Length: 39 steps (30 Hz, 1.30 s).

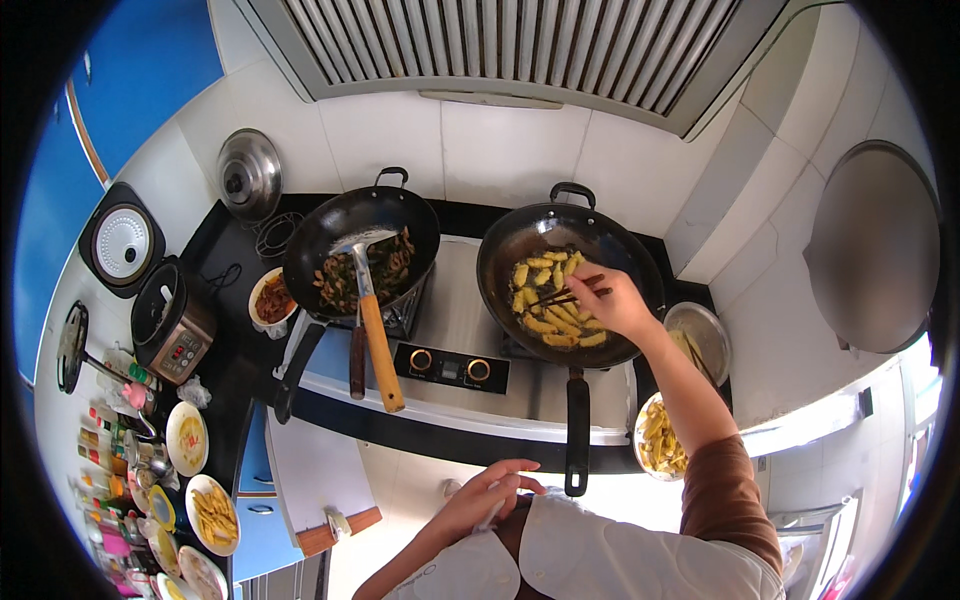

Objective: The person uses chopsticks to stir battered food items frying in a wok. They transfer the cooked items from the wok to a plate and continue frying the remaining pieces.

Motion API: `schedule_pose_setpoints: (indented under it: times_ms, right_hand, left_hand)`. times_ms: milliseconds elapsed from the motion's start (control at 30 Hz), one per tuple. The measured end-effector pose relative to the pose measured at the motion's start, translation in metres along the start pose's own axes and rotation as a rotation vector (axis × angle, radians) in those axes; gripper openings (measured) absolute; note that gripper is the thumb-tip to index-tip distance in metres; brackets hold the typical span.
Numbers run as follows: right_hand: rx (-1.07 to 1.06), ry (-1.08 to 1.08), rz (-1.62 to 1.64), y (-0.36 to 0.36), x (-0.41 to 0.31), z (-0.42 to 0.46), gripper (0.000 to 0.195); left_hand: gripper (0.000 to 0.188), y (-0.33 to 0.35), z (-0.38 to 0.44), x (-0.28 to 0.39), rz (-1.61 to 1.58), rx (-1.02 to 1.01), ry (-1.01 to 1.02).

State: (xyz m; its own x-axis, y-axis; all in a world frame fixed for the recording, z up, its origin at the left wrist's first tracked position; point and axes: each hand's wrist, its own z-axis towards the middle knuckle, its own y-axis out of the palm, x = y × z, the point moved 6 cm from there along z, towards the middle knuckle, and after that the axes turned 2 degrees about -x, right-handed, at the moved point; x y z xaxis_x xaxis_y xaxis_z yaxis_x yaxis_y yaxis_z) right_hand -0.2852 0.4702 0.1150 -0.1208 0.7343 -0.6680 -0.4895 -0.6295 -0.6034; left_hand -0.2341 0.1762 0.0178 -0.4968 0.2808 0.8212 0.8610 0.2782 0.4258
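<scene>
My right hand point(609, 301) grips dark chopsticks point(559, 298) over the right wok point(637, 255). Their tips reach down among yellow battered strips point(556, 319) frying in oil. Held near my waist in front of the white apron point(622, 551), my left hand point(491, 495) has its fingers apart and holds nothing that I can see. The left wok point(307, 240) contains cooked meat with greens point(334, 281). A metal spatula with a wooden handle point(381, 352) rests across that wok, beside a second dark handle point(358, 367).
Right of the right wok are a metal bowl point(716, 341) with chopsticks and a plate of yellow strips point(660, 442). A bowl of reddish food point(274, 300), an uncovered rice cooker point(176, 330) and several plated dishes stand left. Stove knobs point(450, 367) lie between the woks, a range hood point(495, 45) above.
</scene>
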Motion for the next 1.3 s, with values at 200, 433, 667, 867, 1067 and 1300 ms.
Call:
schedule_pose_setpoints:
  times_ms: [200,433,667,867,1067,1300]
  right_hand:
    - [0.195,0.222,0.248,-0.035,0.006,0.003,0.018]
    - [0.151,0.111,0.220,-0.018,-0.003,-0.002,0.013]
    - [0.093,0.039,0.039,0.011,-0.003,0.005,0.014]
    - [0.098,-0.064,-0.229,-0.008,-0.031,0.008,0.014]
    - [0.079,-0.102,-0.149,-0.006,-0.046,0.008,0.014]
    - [0.024,-0.079,-0.039,0.017,-0.025,0.005,0.012]
  left_hand:
    - [0.039,-0.003,0.000,-0.004,-0.028,0.003,0.013]
    - [0.039,-0.002,0.001,-0.002,-0.009,-0.002,-0.008]
    - [0.039,-0.004,0.002,-0.005,-0.025,-0.038,0.061]
    - [0.041,-0.005,-0.002,-0.005,-0.045,-0.002,0.033]
    - [0.042,-0.004,-0.003,-0.005,-0.039,0.021,-0.018]
    - [0.043,-0.003,-0.002,-0.005,-0.048,-0.024,0.030]
